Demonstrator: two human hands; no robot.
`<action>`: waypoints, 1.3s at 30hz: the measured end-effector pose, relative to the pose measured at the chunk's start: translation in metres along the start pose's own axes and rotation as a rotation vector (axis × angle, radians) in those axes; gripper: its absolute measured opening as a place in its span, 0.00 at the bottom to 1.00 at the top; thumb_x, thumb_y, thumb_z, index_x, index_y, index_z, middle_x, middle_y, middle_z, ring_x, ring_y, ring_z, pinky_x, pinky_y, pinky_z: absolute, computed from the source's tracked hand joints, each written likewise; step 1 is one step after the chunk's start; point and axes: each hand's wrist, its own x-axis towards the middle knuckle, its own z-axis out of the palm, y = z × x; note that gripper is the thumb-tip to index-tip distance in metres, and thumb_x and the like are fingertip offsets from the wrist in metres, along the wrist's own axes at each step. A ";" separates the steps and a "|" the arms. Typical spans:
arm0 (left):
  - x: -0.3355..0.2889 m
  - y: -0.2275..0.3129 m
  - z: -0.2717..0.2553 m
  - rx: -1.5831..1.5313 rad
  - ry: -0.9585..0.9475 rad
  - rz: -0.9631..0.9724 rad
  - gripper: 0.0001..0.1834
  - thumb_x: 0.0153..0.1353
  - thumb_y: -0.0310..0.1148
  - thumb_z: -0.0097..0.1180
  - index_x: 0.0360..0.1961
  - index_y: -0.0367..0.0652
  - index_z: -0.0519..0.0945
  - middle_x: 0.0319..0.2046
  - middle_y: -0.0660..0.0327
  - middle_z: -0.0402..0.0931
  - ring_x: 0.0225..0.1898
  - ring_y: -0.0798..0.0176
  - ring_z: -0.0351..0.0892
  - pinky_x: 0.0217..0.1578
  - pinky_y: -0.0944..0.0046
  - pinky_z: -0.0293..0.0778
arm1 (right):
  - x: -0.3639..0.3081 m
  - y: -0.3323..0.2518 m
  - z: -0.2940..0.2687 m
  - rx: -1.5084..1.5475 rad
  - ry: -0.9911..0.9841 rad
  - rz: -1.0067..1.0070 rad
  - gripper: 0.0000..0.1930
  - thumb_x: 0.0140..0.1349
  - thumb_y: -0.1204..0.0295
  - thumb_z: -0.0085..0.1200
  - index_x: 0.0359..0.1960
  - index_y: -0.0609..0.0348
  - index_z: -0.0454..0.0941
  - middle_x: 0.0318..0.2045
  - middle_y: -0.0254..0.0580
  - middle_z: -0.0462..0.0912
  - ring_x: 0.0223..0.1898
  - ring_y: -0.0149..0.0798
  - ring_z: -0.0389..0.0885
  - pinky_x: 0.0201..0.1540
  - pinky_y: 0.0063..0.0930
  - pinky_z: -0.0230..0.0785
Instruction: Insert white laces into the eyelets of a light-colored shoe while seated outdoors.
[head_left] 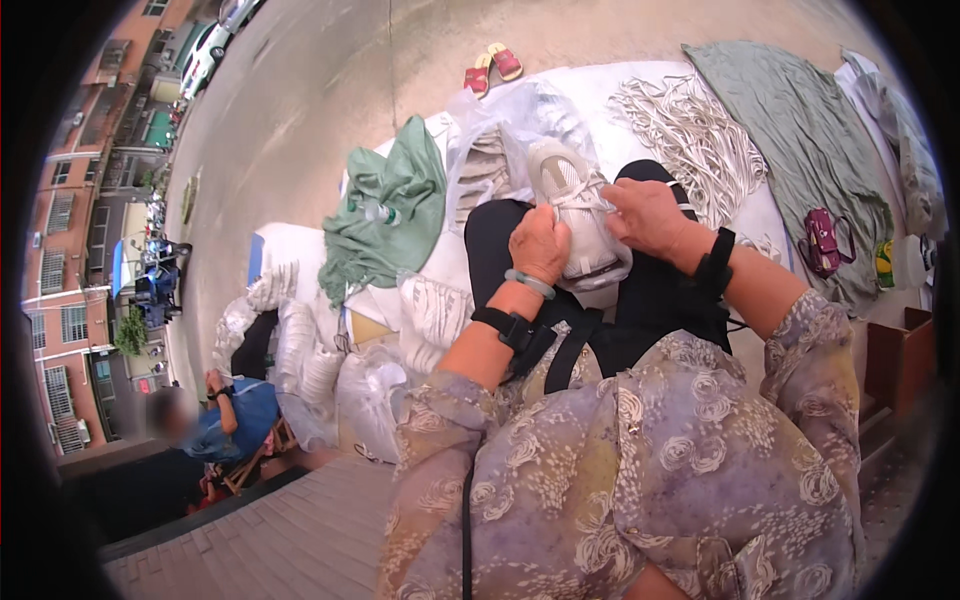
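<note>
Both hands up at upper centre, I note. Left hand (540, 243): fingers curled in. Right hand (648, 215): slightly higher, fingers bent, pinching. Left forearm (472, 352) and right forearm (765, 297) slant inward, converging.

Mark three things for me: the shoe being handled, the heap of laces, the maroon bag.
Pale shoe (583, 226): head view, middle of its upper.
Heap of laces (692, 142): head view, middle of the pile.
Maroon bag (822, 243): head view, middle of its body.
</note>
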 end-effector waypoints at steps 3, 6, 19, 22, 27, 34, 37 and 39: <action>0.001 0.002 0.000 0.041 -0.013 0.027 0.07 0.49 0.32 0.47 0.24 0.40 0.69 0.21 0.49 0.70 0.26 0.42 0.71 0.28 0.50 0.67 | 0.005 -0.009 0.002 0.079 0.040 -0.027 0.17 0.48 0.62 0.54 0.37 0.57 0.72 0.32 0.46 0.76 0.33 0.50 0.77 0.35 0.38 0.70; -0.001 0.000 0.000 0.058 -0.021 0.049 0.06 0.50 0.32 0.47 0.24 0.40 0.69 0.21 0.49 0.70 0.27 0.42 0.71 0.28 0.49 0.67 | 0.011 -0.009 0.003 0.045 -0.071 -0.025 0.28 0.46 0.55 0.58 0.46 0.58 0.67 0.35 0.48 0.75 0.37 0.50 0.77 0.38 0.38 0.69; 0.015 0.004 -0.009 0.036 -0.033 -0.086 0.16 0.47 0.37 0.57 0.32 0.39 0.70 0.35 0.53 0.72 0.40 0.48 0.70 0.40 0.56 0.67 | 0.027 0.002 0.000 0.177 -0.455 0.195 0.38 0.42 0.65 0.62 0.56 0.60 0.60 0.39 0.55 0.77 0.43 0.54 0.75 0.44 0.41 0.68; 0.029 0.007 0.000 -0.036 -0.084 -0.109 0.35 0.42 0.39 0.63 0.49 0.38 0.61 0.45 0.48 0.66 0.46 0.44 0.68 0.47 0.53 0.65 | 0.020 -0.001 0.003 0.159 -0.282 0.070 0.33 0.44 0.68 0.58 0.55 0.61 0.61 0.36 0.54 0.77 0.41 0.54 0.76 0.42 0.42 0.68; 0.038 0.010 0.004 -0.224 -0.175 -0.312 0.41 0.40 0.40 0.64 0.54 0.38 0.56 0.49 0.45 0.65 0.49 0.43 0.67 0.49 0.53 0.65 | 0.017 -0.006 0.012 0.002 -0.124 0.098 0.15 0.48 0.72 0.51 0.38 0.63 0.65 0.30 0.52 0.77 0.33 0.52 0.78 0.33 0.42 0.70; 0.046 0.025 0.013 -0.083 -0.185 -0.436 0.48 0.40 0.38 0.62 0.60 0.38 0.49 0.54 0.45 0.60 0.52 0.39 0.63 0.50 0.47 0.61 | 0.030 -0.005 0.025 -0.126 -0.172 0.201 0.09 0.50 0.72 0.50 0.30 0.64 0.68 0.27 0.53 0.77 0.31 0.52 0.78 0.32 0.43 0.70; 0.039 0.025 0.012 -0.079 -0.145 -0.295 0.49 0.39 0.37 0.61 0.61 0.38 0.48 0.54 0.45 0.59 0.51 0.38 0.62 0.48 0.46 0.60 | 0.027 0.000 0.023 -0.087 -0.197 0.206 0.08 0.50 0.72 0.49 0.28 0.64 0.69 0.26 0.53 0.77 0.31 0.53 0.78 0.33 0.43 0.70; 0.031 0.022 0.009 -0.023 -0.125 -0.181 0.49 0.39 0.37 0.62 0.61 0.37 0.47 0.53 0.44 0.61 0.51 0.40 0.64 0.49 0.48 0.61 | 0.022 0.003 0.022 -0.018 -0.148 0.086 0.07 0.49 0.73 0.48 0.28 0.63 0.69 0.25 0.54 0.76 0.32 0.54 0.77 0.34 0.44 0.69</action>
